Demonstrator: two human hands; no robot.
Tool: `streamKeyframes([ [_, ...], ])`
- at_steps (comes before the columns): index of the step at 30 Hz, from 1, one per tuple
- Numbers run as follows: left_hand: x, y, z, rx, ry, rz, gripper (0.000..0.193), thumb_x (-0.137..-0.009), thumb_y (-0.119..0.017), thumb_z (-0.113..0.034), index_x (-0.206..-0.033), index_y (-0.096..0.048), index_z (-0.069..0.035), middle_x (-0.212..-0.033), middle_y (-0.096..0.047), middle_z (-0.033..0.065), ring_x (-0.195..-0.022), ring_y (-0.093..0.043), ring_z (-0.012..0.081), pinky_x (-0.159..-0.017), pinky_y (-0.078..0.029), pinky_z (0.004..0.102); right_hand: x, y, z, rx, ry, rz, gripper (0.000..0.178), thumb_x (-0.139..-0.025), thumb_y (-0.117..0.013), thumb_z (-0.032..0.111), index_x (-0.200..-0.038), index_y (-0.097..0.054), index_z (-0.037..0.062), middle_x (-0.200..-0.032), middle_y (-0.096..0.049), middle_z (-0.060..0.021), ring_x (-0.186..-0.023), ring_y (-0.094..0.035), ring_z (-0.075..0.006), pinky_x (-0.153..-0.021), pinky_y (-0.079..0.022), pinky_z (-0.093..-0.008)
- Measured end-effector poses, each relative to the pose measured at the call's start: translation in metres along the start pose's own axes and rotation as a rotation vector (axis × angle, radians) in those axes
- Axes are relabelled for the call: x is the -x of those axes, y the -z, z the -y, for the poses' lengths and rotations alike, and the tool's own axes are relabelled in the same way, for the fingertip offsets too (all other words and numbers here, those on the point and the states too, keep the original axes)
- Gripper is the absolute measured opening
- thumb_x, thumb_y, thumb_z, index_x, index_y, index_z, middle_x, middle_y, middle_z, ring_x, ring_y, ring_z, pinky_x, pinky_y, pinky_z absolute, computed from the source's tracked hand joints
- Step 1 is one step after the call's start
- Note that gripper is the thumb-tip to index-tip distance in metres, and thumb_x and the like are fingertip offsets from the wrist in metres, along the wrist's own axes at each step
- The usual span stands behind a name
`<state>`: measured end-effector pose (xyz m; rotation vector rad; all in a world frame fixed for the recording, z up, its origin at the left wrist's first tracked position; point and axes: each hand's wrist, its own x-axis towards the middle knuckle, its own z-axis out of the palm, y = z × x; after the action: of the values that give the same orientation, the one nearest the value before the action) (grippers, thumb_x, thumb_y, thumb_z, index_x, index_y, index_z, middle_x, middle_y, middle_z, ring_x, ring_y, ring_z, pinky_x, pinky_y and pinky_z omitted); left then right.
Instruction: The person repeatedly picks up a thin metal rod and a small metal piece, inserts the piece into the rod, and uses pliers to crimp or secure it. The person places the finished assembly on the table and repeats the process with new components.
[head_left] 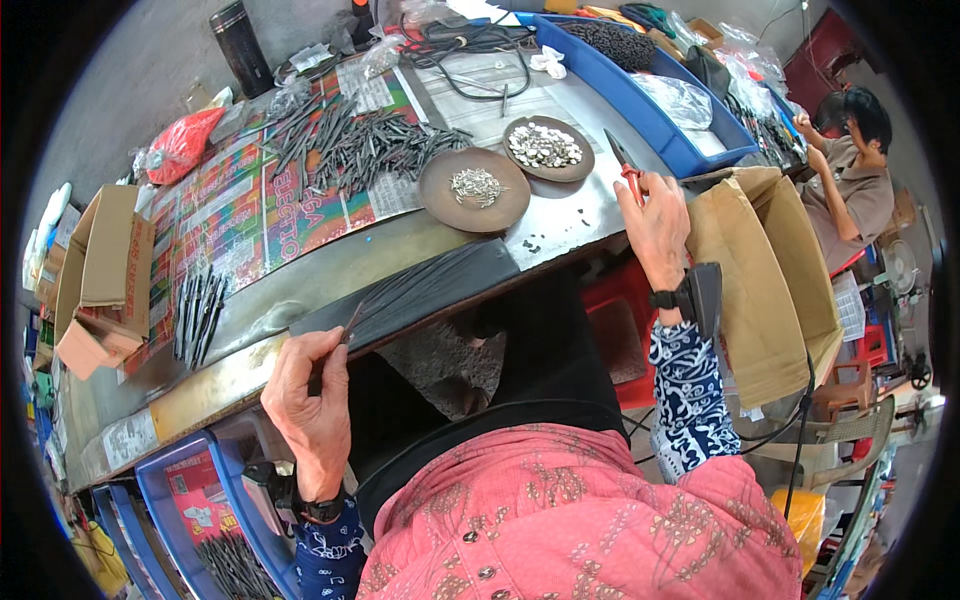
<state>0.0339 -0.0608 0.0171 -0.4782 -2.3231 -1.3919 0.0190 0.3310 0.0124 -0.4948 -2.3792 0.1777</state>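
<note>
– Red-handled tool [631, 178], head view: where is it?
– Right hand [657, 225]. Fingers closed round the handle, dark pointed blade aimed away from the wearer.
– Left hand [310, 400]?
– Well apart from the right. Thumb and finger pinched on a thin dark strip [353, 318], far end over the black mat [430, 285] at the near edge of the surface [572, 212].
– What's around them?
– Between the hands, further out: brown dish [436, 192] of small silvery pieces, just beside a second dish [558, 177] of white chips. Dark crumbs [533, 247] below the second one. Pile of slim dark pieces [360, 145] on newspaper [225, 215].
– Right side?
– Open cardboard box [735, 250] just beside the right hand; blue tray [645, 122] beyond.
</note>
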Motion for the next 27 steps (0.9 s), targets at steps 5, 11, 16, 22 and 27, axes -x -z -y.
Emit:
streamKeyframes([
  [5, -0.001, 0.008, 0.004, -0.24, -0.192, 0.038, 0.016, -0.076, -0.066, 0.01, -0.091, -0.065, 0.003, -0.082, -0.062, 0.0138, -0.073, -0.06, 0.026, -0.067, -0.048, 0.0314, -0.011, -0.022, -0.019, 0.26, 0.014, 0.02, 0.033, -0.083, -0.064, 0.034, -0.089, -0.065, 0.0018, -0.093, -0.06, -0.0194, -0.093, -0.058, -0.0385, -0.077, -0.049, -0.0488],
  [11, -0.006, 0.012, 0.006, -0.406, -0.273, 0.151, 0.017, -0.075, -0.065, 0.009, -0.09, -0.064, 0.001, -0.082, -0.06, 0.0139, -0.075, -0.058, 0.0314, -0.067, -0.047, 0.0373, -0.023, -0.036, -0.013, 0.277, 0.003, 0.027, 0.038, -0.085, -0.065, 0.04, -0.091, -0.064, 0.0028, -0.098, -0.059, -0.0183, -0.098, -0.056, -0.0388, -0.076, -0.047, -0.0516],
  [16, -0.028, -0.022, 0.014, -0.362, -0.355, 0.193, 0.016, -0.074, -0.06, 0.011, -0.086, -0.059, 0.0, -0.077, -0.056, 0.0144, -0.073, -0.054, 0.0337, -0.068, -0.044, 0.0411, -0.024, -0.041, -0.012, 0.277, -0.03, 0.021, 0.038, -0.085, -0.065, 0.042, -0.09, -0.063, 0.005, -0.098, -0.059, -0.0168, -0.099, -0.056, -0.038, -0.078, -0.046, -0.0517],
  [22, -0.039, -0.051, 0.016, -0.359, -0.441, 0.153, 0.018, -0.068, -0.056, 0.011, -0.081, -0.055, -0.002, -0.073, -0.051, 0.0168, -0.072, -0.052, 0.038, -0.067, -0.044, 0.0443, -0.024, -0.043, -0.014, 0.277, -0.033, 0.007, 0.039, -0.086, -0.063, 0.045, -0.09, -0.063, 0.0059, -0.099, -0.059, -0.0171, -0.099, -0.056, -0.0379, -0.079, -0.046, -0.0531],
  [27, -0.034, -0.046, 0.011, -0.18, -0.339, 0.059, 0.011, -0.077, -0.064, 0.007, -0.084, -0.059, 0.0, -0.075, -0.055, 0.0132, -0.07, -0.055, 0.0332, -0.064, -0.045, 0.0389, -0.018, -0.025, 0.003, 0.293, 0.046, -0.102, 0.036, -0.085, -0.066, 0.043, -0.094, -0.064, 0.008, -0.101, -0.059, -0.0167, -0.1, -0.055, -0.0365, -0.08, -0.045, -0.0511],
])
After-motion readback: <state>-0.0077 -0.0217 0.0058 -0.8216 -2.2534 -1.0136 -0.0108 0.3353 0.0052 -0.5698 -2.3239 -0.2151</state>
